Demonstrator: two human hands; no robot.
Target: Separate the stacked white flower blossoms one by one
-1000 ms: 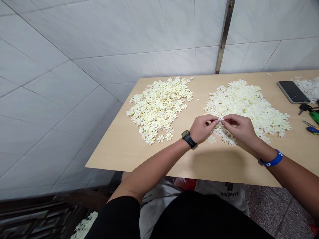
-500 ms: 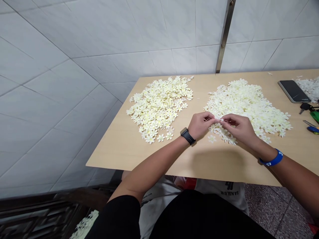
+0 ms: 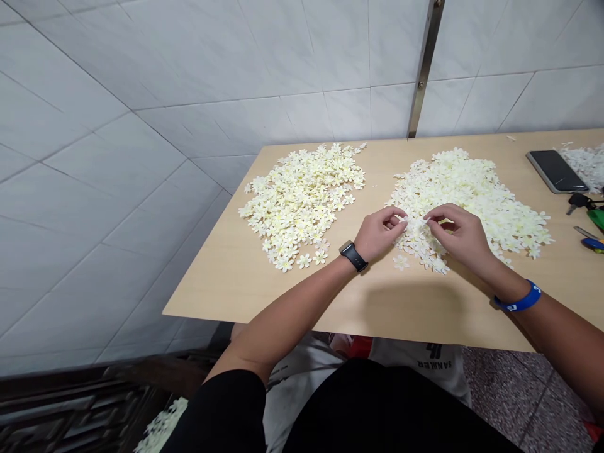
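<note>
Pinching a small pale flower (image 3: 415,224) from both sides, the left hand (image 3: 380,234) and the right hand (image 3: 460,238) are working close together, right over the near edge of the right-hand heap of cream flowers (image 3: 472,201) on a light wooden bench (image 3: 226,277)! The hands aren't touching each other: the fingertips of each close on the flower, and it bridges the small gap between them. Over to the left, well apart, a second heap of yellow-centred flowers (image 3: 299,204) spreads across the bench. A black watch (image 3: 353,256) sits on the left wrist, a blue wristband (image 3: 518,300) on the right. Out at the far right, a dark phone (image 3: 557,171) lies just beside a third, whiter pile (image 3: 587,167), with keys (image 3: 578,201) just below the phone. Behind it all rise white wall tiles (image 3: 141,189) and an upright metal strip (image 3: 426,69), and down past the bench's near edge, a loose clump of flowers (image 3: 163,428) shows at the lower left.
</note>
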